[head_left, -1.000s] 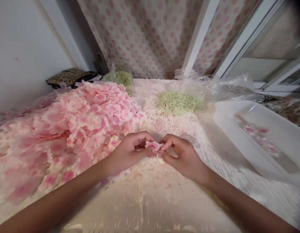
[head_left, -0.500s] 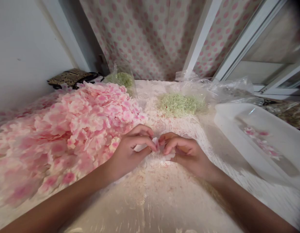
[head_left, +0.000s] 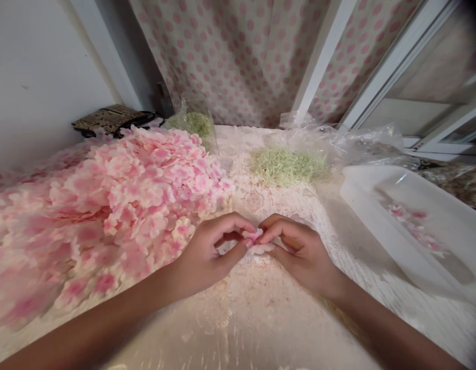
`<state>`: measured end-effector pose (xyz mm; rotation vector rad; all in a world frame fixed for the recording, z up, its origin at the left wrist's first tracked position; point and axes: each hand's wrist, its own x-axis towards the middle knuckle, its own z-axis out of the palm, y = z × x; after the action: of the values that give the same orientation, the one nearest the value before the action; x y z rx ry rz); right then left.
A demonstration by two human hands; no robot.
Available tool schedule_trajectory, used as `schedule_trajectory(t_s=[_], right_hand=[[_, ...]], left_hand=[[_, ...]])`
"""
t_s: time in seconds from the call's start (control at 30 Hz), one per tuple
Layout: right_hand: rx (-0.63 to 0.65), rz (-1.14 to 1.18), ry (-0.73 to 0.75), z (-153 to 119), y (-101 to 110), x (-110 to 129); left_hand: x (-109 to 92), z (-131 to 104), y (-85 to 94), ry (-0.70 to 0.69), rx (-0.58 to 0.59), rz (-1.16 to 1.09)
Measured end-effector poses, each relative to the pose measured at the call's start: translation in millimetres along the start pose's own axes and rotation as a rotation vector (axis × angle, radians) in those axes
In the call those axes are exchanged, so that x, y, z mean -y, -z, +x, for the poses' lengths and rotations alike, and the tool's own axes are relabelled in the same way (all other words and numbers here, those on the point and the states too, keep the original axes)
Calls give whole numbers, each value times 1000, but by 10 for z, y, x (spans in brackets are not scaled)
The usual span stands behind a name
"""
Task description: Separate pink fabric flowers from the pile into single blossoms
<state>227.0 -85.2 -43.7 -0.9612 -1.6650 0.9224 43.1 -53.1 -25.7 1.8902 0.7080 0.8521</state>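
Observation:
Between my two hands, at the middle of the view, is a small pink and white flower. My left hand pinches it from the left with thumb and fingertips. My right hand closes on its right side, the fingertips almost meeting those of the left. White petals show just below, by the right thumb. A large heap of pink petals lies left of my left hand. Further off, behind my hands, sits a pile of pale green shreds.
To the right stands a white tray with several pink blossoms in it. Clear plastic bags lie at the back right. A bag with green stuff and a patterned purse are at the back left.
My hands have come closer together. The left fingertips have moved a little right, and the flower between the hands now shows its pink centre.

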Motion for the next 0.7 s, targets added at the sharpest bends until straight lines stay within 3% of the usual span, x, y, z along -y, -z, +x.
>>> schedule_trajectory(t_s=[0.23,0.43,0.57,0.63,0.7], right_hand=[[3,-79,26,-5,0,-7],[23,-61,-22,-24,-19,-2],[39,-61,-88,-44,-25,-12],[26,-108,-62,-34,2,-29],[-27,-159,-59,-12,53,-58]], left_hand=[[58,3,-20,-14,-44,99],[80,-40,3,-417,63,428],[47,-60,15,-638,102,778],[43,-39,40,-693,60,836],[41,6,99,-640,-16,778]])
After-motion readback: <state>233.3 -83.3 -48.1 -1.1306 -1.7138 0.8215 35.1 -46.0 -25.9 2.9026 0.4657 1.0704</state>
